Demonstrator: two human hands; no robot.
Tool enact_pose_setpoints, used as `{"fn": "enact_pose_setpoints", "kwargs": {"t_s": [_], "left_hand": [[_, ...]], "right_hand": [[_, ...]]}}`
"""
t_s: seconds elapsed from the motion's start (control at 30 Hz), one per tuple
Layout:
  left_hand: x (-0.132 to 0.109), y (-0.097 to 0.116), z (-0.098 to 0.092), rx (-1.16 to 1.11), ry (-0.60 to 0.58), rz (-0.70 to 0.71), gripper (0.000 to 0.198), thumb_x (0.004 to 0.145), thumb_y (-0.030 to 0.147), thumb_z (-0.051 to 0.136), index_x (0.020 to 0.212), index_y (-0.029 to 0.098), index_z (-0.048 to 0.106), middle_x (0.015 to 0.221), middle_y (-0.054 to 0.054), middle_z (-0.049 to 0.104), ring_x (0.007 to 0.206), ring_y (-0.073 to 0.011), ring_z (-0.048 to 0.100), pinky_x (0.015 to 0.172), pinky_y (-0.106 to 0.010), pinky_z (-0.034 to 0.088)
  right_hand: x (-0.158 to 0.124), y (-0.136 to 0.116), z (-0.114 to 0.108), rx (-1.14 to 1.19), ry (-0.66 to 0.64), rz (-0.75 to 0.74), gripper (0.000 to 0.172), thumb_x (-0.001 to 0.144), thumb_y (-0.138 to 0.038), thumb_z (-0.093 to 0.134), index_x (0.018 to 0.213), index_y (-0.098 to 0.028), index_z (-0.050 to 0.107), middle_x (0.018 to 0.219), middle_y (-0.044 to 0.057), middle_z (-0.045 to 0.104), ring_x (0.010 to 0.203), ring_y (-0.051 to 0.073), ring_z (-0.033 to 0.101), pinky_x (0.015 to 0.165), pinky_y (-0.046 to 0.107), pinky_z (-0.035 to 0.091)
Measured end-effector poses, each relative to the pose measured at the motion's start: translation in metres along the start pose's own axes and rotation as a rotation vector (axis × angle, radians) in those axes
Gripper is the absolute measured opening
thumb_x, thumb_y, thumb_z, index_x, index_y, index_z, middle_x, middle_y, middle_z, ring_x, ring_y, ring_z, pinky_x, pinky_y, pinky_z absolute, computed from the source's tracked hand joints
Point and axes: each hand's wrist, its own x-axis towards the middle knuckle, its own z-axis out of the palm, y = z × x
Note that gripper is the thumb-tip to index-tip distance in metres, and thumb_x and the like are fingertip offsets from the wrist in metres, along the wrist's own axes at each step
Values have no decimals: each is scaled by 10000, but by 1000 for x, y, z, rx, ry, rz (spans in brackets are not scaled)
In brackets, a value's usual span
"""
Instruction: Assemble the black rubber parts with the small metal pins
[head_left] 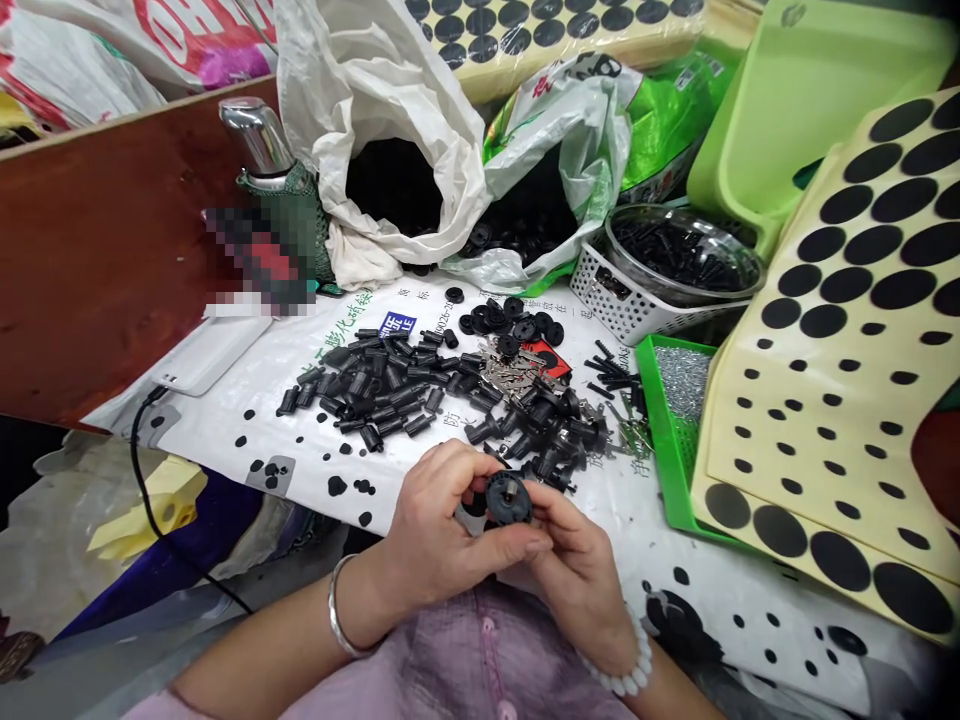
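Note:
Both hands meet at the front of the table around a round black plastic part (508, 498) with a small metal piece at its centre. My left hand (442, 515) grips it from the left, thumb along its lower edge. From the right, the fingers of my right hand (574, 560) close on its rim. Just beyond them lie assembled black parts (544, 425), and a heap of black plastic cylinders (382, 385) spreads to the left. Thin metal strips (514, 370) form a pile behind, with black discs (510, 320) farther back.
A white basket (600, 285) carries a metal bowl (682, 250) of black pieces. Sheets of black stickers (817, 400) overlap a green tray (667, 480) on the right. Open sacks (457, 120) stand behind. At left are a white power bank-like box (217, 350) and its black cable (142, 490).

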Motion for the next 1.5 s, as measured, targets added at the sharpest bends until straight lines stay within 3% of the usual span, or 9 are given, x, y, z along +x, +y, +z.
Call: {"fn": "enact_pose_setpoints", "kwargs": {"t_s": [0.2, 0.33, 0.47, 0.57, 0.7, 1.03, 1.27, 1.5], "left_hand": [[-1, 1, 1, 23, 10, -38, 477, 670, 604, 629, 761, 137, 594, 623, -8, 492, 582, -131, 445, 537, -263, 378], [-2, 2, 1, -30, -43, -138, 425, 668, 553, 663, 764, 146, 587, 639, 2, 492, 589, -121, 455, 526, -240, 386], [-5, 1, -2, -73, -108, -207, 379, 684, 496, 672, 834, 157, 596, 688, 2, 505, 597, -114, 460, 537, -234, 409], [-6, 0, -5, -127, -139, -181, 332, 751, 414, 630, 950, 150, 603, 755, -28, 554, 639, -127, 501, 577, -254, 447], [-6, -4, -10, -144, -166, -147, 215, 821, 276, 561, 968, 133, 625, 719, -32, 577, 640, -125, 538, 596, -247, 464], [-8, -4, -20, -93, -268, -136, 239, 827, 223, 560, 1052, 149, 589, 785, -38, 589, 703, -131, 557, 643, -246, 468], [-12, -2, -22, -190, -298, -86, 317, 818, 222, 579, 1128, 158, 553, 879, -73, 598, 702, -132, 552, 652, -262, 489], [-14, -2, -19, -163, -266, -136, 285, 806, 250, 598, 1076, 164, 570, 784, -38, 579, 667, -127, 539, 624, -251, 476]], "right_hand": [[-2, 6, 1, -210, 60, -131, 260, 845, -234, 542, 1103, -252, 519, 919, 34, 632, 805, 150, 628, 678, 227, 533], [-4, 15, -1, -496, 184, -322, 275, 818, -191, 544, 1091, -215, 520, 923, 67, 625, 844, 189, 613, 729, 304, 528], [-4, 20, -2, -603, 228, -414, 278, 802, -174, 549, 1076, -210, 516, 925, 85, 627, 872, 217, 604, 759, 366, 523], [-3, 20, -2, -590, 219, -409, 307, 793, -129, 542, 1085, -217, 507, 930, 84, 622, 869, 212, 600, 754, 369, 522], [-4, 18, -1, -549, 190, -395, 329, 789, -100, 545, 1092, -225, 508, 926, 72, 619, 871, 204, 596, 755, 359, 518], [-10, 17, 1, -304, 52, -120, 282, 832, -173, 548, 1110, -211, 518, 921, 67, 629, 769, 165, 629, 657, 290, 547], [-13, 21, 1, -423, 135, -256, 290, 811, -166, 557, 1093, -215, 519, 918, 68, 626, 822, 183, 619, 697, 301, 535], [-13, 20, 4, -414, 175, -262, 256, 799, -170, 555, 1050, -212, 520, 904, 67, 621, 817, 188, 623, 706, 310, 533]]}}
